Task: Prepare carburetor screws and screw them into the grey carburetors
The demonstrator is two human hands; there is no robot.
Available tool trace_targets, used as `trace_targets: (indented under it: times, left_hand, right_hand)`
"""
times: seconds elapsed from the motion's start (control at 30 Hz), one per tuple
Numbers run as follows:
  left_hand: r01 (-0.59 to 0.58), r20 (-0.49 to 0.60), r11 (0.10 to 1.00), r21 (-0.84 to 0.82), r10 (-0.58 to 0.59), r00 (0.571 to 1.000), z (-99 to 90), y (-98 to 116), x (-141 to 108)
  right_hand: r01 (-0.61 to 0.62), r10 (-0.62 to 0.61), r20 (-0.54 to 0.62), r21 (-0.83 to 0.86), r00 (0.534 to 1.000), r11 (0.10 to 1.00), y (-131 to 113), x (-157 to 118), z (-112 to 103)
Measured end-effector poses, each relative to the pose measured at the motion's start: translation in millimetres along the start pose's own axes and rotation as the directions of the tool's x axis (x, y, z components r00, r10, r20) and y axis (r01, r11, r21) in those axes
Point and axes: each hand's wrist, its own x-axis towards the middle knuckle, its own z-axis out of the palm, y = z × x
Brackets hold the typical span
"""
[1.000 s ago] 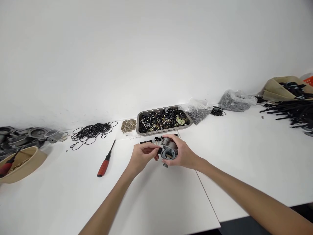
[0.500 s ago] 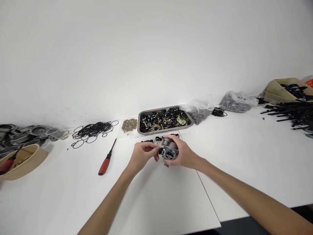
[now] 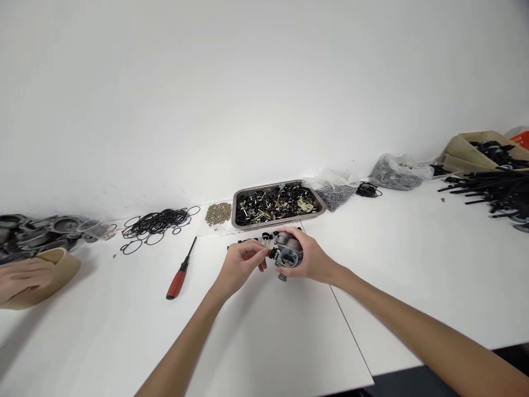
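Note:
A grey metal carburetor (image 3: 290, 253) is gripped by my right hand (image 3: 311, 255), thumb below and fingers over the top, with its round bore facing me. At its left side sits a small black knob (image 3: 273, 253), pinched between the thumb and forefinger of my left hand (image 3: 243, 262). Just behind my fingers, a black-headed brass screw (image 3: 266, 237) stands on the white table, with more small black parts (image 3: 248, 241) partly hidden by my left hand.
Behind lies a metal tray (image 3: 256, 225) of mixed small parts, beside brass pieces (image 3: 219, 213) and black O-rings (image 3: 159, 223). A red-handled screwdriver (image 3: 177, 282) lies left. Another person's hand (image 3: 27, 277) is over a beige bowl (image 3: 68, 267). Black hoses (image 3: 491, 187) lie right.
Another person's hand has come in at the far left over the beige bowl, and the screwdriver seen there is now out of sight. My hands stay almost still on the carburetor.

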Motion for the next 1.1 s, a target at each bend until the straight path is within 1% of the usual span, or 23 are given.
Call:
trace_targets:
  times: [0.1, 0.2, 0.27, 0.33, 0.4, 0.43, 0.47, 0.53, 0.57, 0.6, 0.63, 0.73, 0.87, 0.93, 0.97, 1.03, 1.1]
  left_hand:
    - [-0.020, 0.031, 0.999, 0.030, 0.020, 0.999, -4.0, 0, 0]
    - [-0.019, 0.024, 1.000, 0.021, 0.019, 1.000, -11.5, -2, 2]
    - [-0.003, -0.018, 0.999, 0.033, 0.004, 1.000, -16.9, -5, 5]
    - [0.028, -0.086, 0.996, 0.085, -0.021, 0.996, -21.9, -11, 9]
    - [0.050, -0.175, 0.973, 0.225, -0.010, 0.984, -27.1, -17, 12]
    - [0.051, -0.219, 0.940, 0.338, 0.026, 0.975, -30.2, -19, 13]
    - [0.050, -0.254, 0.882, 0.469, 0.081, 0.964, -33.9, -22, 14]
    - [0.059, -0.278, 0.711, 0.701, 0.196, 0.940, -43.3, -24, 15]
    - [0.072, -0.278, 0.638, 0.767, 0.229, 0.933, -48.7, -24, 15]
    - [0.091, -0.284, 0.594, 0.799, 0.240, 0.928, -54.2, -23, 15]
    - [0.113, -0.300, 0.579, 0.807, 0.237, 0.924, -59.3, -23, 15]
    - [0.180, -0.352, 0.580, 0.794, 0.198, 0.915, -69.6, -23, 16]
    - [0.206, -0.338, 0.544, 0.813, 0.153, 0.929, -73.9, -25, 18]
    - [0.205, -0.332, 0.540, 0.816, 0.148, 0.932, -80.3, -25, 17]
    - [0.207, -0.342, 0.553, 0.807, 0.152, 0.927, -85.9, -24, 15]
    - [0.226, -0.401, 0.612, 0.758, 0.163, 0.902, -101.2, -21, 7]
    - [0.304, -0.507, 0.647, 0.699, 0.149, 0.849, -118.4, -21, -5]
  right_hand:
    - [-0.026, 0.024, 0.047, 0.039, 0.999, 0.999, -1, 0, -3]
    - [-0.050, 0.039, 0.157, 0.067, 0.987, 0.996, -4, 0, -8]
    - [-0.062, 0.044, 0.230, 0.073, 0.972, 0.995, -7, -1, -10]
    - [-0.064, 0.032, 0.303, 0.096, 0.952, 0.993, -9, -3, -10]
    - [-0.058, 0.008, 0.371, 0.125, 0.929, 0.990, -11, -6, -7]
    - [-0.052, -0.004, 0.399, 0.129, 0.917, 0.990, -12, -7, -5]
    - [-0.046, -0.012, 0.422, 0.127, 0.907, 0.991, -13, -8, -3]
    - [-0.040, -0.016, 0.458, 0.113, 0.889, 0.993, -14, -10, 1]
    - [-0.042, -0.013, 0.470, 0.106, 0.883, 0.993, -15, -11, 2]
    - [-0.047, -0.007, 0.478, 0.101, 0.878, 0.994, -15, -11, 3]
    - [-0.054, 0.001, 0.484, 0.097, 0.875, 0.994, -15, -11, 3]
    - [-0.090, 0.031, 0.511, 0.092, 0.859, 0.992, -15, -11, 2]
    - [-0.140, 0.045, 0.562, 0.127, 0.826, 0.982, -17, -9, -1]
    - [-0.149, 0.038, 0.571, 0.150, 0.820, 0.977, -17, -8, -2]
    - [-0.157, 0.038, 0.579, 0.158, 0.815, 0.975, -17, -8, -3]
    - [-0.183, 0.052, 0.599, 0.160, 0.799, 0.970, -17, -8, -3]
    - [-0.205, 0.067, 0.617, 0.155, 0.784, 0.966, -15, -7, -3]
